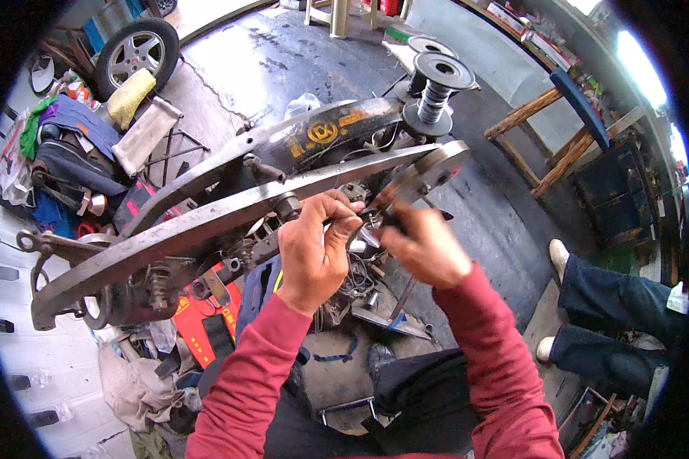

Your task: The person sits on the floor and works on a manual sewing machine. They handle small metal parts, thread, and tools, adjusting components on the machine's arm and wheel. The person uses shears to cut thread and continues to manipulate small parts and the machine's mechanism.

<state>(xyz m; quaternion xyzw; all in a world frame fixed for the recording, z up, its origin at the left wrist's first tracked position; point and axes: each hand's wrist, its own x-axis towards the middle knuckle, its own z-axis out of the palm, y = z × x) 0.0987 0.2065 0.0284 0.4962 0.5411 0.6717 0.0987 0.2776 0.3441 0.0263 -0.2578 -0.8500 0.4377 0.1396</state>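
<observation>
Long-armed metal machine (pixel 207 222), its pale bar worn and its black upper arm (pixel 314 138) marked with a yellow emblem, stands just ahead of the person, slanting across the view. Its long axis runs from the lower left, near side, up to the upper right, farther off, where it ends in a rounded metal head (pixel 435 174). Both hands work on the near side of this axis, well toward the right end. The left hand (pixel 314 256) is at the lower edge of the bar, just beside a hex bolt (pixel 287 206); its thumb and forefinger are pinched together, and whatever may lie between them is too small to tell. The right hand (pixel 430 246) is the nearer one to the rounded head, just below it in the view; its fingers are curled, but blur hides whether they grasp anything. The fingertips of the two hands face each other across a narrow gap. Beyond the head stands a flanged spool (pixel 434 96), wound with pale thread or wire. Under the machine, at the left, lies a red panel (pixel 199 336) with yellow markings. Another person's trouser legs (pixel 616 306) show at the far right, well apart from the hands.
</observation>
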